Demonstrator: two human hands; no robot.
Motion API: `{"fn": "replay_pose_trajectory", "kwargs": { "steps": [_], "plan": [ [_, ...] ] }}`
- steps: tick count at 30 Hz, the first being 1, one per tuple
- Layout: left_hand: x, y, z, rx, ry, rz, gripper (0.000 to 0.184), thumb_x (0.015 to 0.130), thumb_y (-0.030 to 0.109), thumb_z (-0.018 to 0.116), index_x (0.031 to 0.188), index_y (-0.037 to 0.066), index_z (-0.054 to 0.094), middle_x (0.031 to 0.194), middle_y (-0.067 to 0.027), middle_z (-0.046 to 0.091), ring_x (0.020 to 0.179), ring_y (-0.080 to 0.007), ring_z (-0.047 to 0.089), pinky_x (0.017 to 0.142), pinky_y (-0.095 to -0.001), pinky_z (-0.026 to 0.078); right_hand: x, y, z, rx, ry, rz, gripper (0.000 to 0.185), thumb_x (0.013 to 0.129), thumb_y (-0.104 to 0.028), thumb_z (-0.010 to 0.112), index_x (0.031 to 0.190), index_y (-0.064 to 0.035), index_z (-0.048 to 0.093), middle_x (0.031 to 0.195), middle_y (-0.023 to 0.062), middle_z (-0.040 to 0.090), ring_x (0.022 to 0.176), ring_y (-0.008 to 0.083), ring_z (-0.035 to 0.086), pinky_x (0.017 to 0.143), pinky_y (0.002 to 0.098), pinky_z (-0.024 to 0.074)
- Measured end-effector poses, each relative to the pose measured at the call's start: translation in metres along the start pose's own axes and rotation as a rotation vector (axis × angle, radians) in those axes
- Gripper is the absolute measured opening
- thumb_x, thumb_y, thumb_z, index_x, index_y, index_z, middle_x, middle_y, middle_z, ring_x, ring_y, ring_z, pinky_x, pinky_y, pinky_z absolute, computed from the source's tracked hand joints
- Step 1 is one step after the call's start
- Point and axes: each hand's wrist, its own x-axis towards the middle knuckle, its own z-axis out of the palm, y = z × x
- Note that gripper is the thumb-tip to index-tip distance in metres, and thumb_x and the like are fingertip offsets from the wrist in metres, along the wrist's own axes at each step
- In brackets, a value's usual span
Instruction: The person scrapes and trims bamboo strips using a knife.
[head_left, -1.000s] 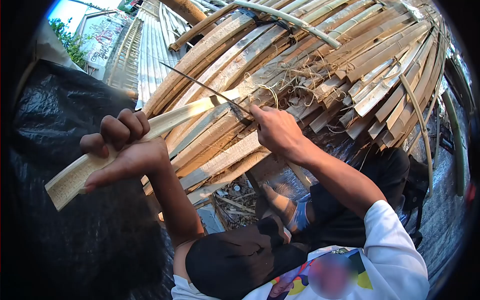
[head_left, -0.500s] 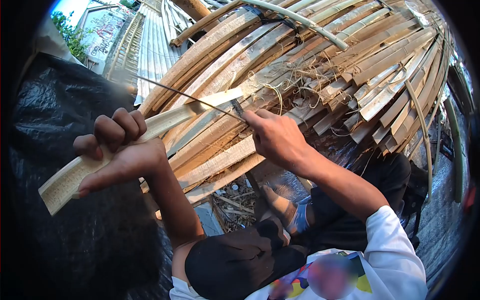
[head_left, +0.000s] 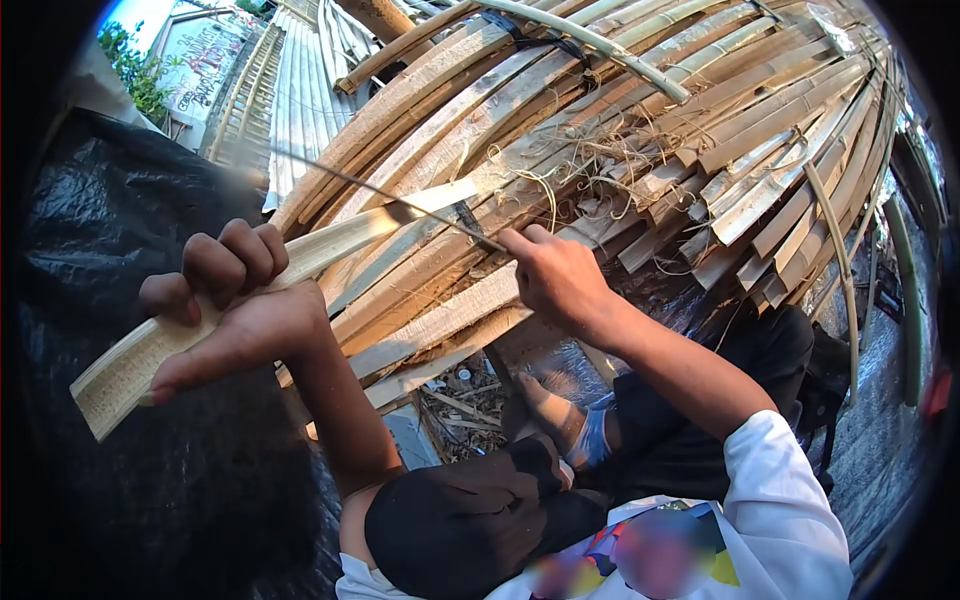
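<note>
A: Quick, hands first?

B: Left hand: fingers curled right over, thumb stretched along the strip, firm hold on the pale strip. Right hand: closed tight on the near end of a long blade; grip hidden in the fist.

A: Where's the strip?

B: Slanting up from the left hand, near end sticking out past the thumb, far end over the bamboo pile. Can't tell whether it rests there. Blade crosses it near that far end; can't tell from here if the edge bites.

A: How to work it well?

B: My call: lock the left wrist so the strip can't roll, lay the blade at a low angle, use light, even strokes, and point them away from the left hand. Too steep and it could dig into the grain.

A: Looks?

B: Long, narrow, pale yellow, faintly troughed. Near end squared off, its inner face speckled. Far part sunlit, dark patch under the blade, probably shadow. Curly fibres lie on the pile just beyond. Done.
</note>
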Motion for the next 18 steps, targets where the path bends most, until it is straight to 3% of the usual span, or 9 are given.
{"fn": "replay_pose_trajectory", "kwargs": {
  "steps": [1,2,3,10,14,18],
  "plan": [
    [0.001,0.001,-0.002,0.0,0.015,0.0,0.073,0.073,0.092,0.03,0.076,0.019,0.028,0.057,0.0024,0.016,0.05,-0.0089,0.009,0.044,-0.0265,0.008,0.001,0.024,0.013,-0.024,0.036,0.027,0.021,0.081,-0.004,0.052,0.102,-0.0082,0.051,0.081,0.0189,0.059,0.07,0.0438,0.062,0.06,0.0524,0.0491],
    [0.0,0.004,-0.002,0.003,0.017,0.008,0.073,0.073,0.092,0.03,0.076,0.019,0.028,0.057,0.0024,0.016,0.05,-0.0089,0.009,0.044,-0.0265,0.008,0.004,0.045,0.014,-0.068,-0.136,0.157,0.019,0.08,-0.004,0.053,0.1,-0.0052,0.051,0.081,0.0219,0.061,0.071,0.0438,0.063,0.061,0.0519,0.0498],
    [0.001,0.004,0.0,0.03,0.013,-0.003,0.073,0.071,0.093,0.029,0.077,0.02,0.028,0.055,0.0021,0.018,0.047,-0.0085,0.009,0.043,-0.0266,0.008,0.008,0.046,0.003,-0.108,-0.15,0.15,0.018,0.079,-0.003,0.052,0.097,-0.0019,0.05,0.079,0.0245,0.062,0.073,0.0439,0.063,0.063,0.0516,0.0503],
    [0.004,0.001,0.006,0.046,-0.001,0.01,0.073,0.071,0.093,0.028,0.077,0.02,0.027,0.055,0.0021,0.018,0.048,-0.0087,0.009,0.043,-0.0265,0.008,-0.003,-0.02,-0.029,-0.012,-0.055,0.02,0.024,0.08,-0.004,0.053,0.104,-0.0076,0.051,0.077,0.0199,0.059,0.073,0.0438,0.062,0.06,0.0519,0.0494],
    [0.007,0.001,-0.002,0.099,0.055,0.0,0.073,0.071,0.093,0.027,0.077,0.021,0.026,0.053,0.0019,0.019,0.046,-0.0083,0.009,0.041,-0.0261,0.008,-0.018,0.058,0.011,-0.098,-0.165,0.199,0.026,0.077,-0.004,0.058,0.102,-0.0038,0.05,0.077,0.0234,0.062,0.074,0.0444,0.063,0.062,0.052,0.0505],
    [0.009,-0.002,-0.01,-0.02,-0.013,-0.024,0.073,0.071,0.093,0.027,0.077,0.021,0.025,0.053,0.0021,0.019,0.046,-0.0083,0.009,0.041,-0.026,0.007,-0.024,0.038,-0.013,-0.13,-0.187,0.215,0.024,0.076,-0.003,0.058,0.098,-0.003,0.05,0.078,0.024,0.062,0.075,0.0451,0.063,0.064,0.0524,0.0501]
  ]
}}
